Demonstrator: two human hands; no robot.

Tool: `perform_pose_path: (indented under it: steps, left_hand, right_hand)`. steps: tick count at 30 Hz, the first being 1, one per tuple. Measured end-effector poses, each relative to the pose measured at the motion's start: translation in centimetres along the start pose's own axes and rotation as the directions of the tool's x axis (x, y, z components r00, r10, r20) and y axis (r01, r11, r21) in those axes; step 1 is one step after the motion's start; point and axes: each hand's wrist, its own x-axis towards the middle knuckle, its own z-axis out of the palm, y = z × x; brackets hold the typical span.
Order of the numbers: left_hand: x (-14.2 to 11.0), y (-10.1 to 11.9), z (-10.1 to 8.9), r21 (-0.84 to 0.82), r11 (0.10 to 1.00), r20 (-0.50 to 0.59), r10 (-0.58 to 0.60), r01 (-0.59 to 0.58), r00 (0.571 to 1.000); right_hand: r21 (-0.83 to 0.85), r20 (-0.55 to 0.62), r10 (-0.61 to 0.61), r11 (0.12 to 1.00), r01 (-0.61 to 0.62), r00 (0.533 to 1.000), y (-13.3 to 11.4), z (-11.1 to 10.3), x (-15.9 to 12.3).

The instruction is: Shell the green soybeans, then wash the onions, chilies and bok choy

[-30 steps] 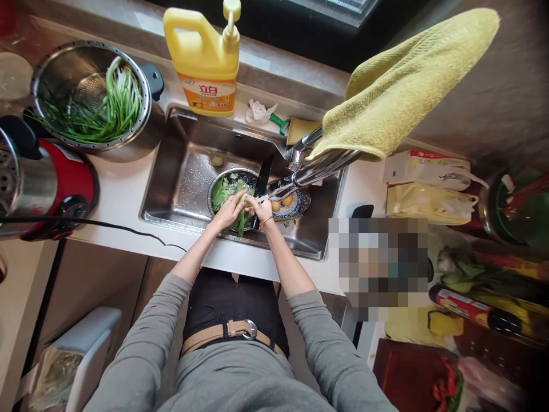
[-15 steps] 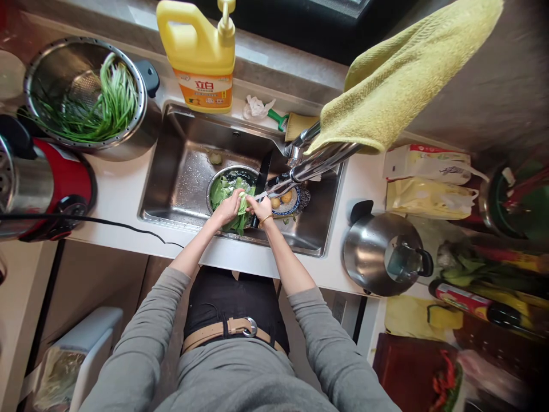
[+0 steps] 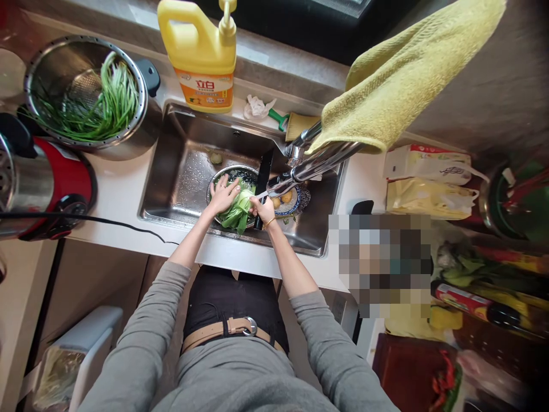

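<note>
A metal bowl [image 3: 210, 187] of leafy greens stands in the stainless sink [image 3: 180, 154]. Over the bowl, my left hand [image 3: 225, 196] is open, its fingers spread above the leaves. Close by on the right, my right hand [image 3: 263, 212] is closed around the pale base of a bok choy [image 3: 242, 205], whose leaves hang towards the sink's front edge. The faucet [image 3: 295, 177] reaches to just above my right hand, and what looks like a stream of water falls there. Part of the bok choy's base is hidden by my fingers.
A black bar [image 3: 265, 171] crosses the sink beside the bowl. To its right is a blue-patterned dish [image 3: 295, 201] with round yellowish items. A pot of green onions [image 3: 115, 97], a yellow detergent jug [image 3: 201, 63] and a hanging yellow towel [image 3: 398, 80] surround the sink.
My left hand has let go of the bok choy and moved slightly left, its fingers spreading. My right hand keeps hold at the base. A blurred patch now covers the kettle.
</note>
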Motion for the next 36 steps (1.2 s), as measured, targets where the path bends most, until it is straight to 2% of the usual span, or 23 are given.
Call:
perform_pose_path:
  steps: [2, 4, 6, 12, 17, 24, 27, 31, 36]
  left_hand:
    - [-0.5, 0.8, 0.1, -0.066, 0.994, 0.132, 0.092, -0.084, 0.987]
    - [-1.0, 1.4, 0.3, -0.145, 0.979, 0.197, 0.169, -0.142, 0.966]
    - [-1.4, 1.7, 0.6, -0.161, 0.974, 0.188, 0.187, -0.158, 0.964]
    - [-1.5, 1.7, 0.6, -0.068, 0.989, 0.212, 0.145, -0.134, 0.966]
    - [-1.3, 1.0, 0.3, -0.008, 0.995, 0.196, 0.101, -0.101, 0.975]
    - [-1.5, -0.2, -1.1, -0.047, 0.995, 0.094, 0.089, -0.085, 0.992]
    - [-1.6, -0.3, -1.4, -0.013, 0.998, 0.093, 0.07, -0.069, 0.993]
    - [-1.7, -0.2, -1.1, 0.027, 0.997, 0.078, 0.071, -0.073, 0.994]
    - [-1.9, -0.4, -0.9, 0.037, 0.995, 0.104, 0.086, -0.09, 0.991]
  right_hand:
    - [0.014, 0.022, -0.044, 0.999, 0.043, 0.999, 0.1, -0.3, 0.1]
    - [0.009, 0.052, -0.066, 0.998, 0.065, 0.996, 0.1, -0.5, 0.3]
    - [-0.006, 0.069, -0.06, 0.998, 0.061, 0.996, 0.1, -0.6, 0.4]
    - [-0.071, 0.055, -0.105, 0.992, 0.108, 0.993, 0.7, -0.5, 0.7]
    - [-0.145, 0.095, -0.054, 0.987, 0.067, 0.994, 0.7, -0.5, 0.8]
    - [-0.027, 0.175, -0.018, 0.999, 0.023, 0.984, 0.0, 0.0, 0.7]
    - [0.011, 0.156, -0.047, 0.999, 0.046, 0.987, 0.0, 0.5, 0.8]
    - [-0.034, 0.144, -0.065, 0.997, 0.071, 0.987, 0.6, 0.9, 0.9]
    - [-0.024, 0.13, -0.103, 0.994, 0.107, 0.986, 1.4, 0.5, 0.6]
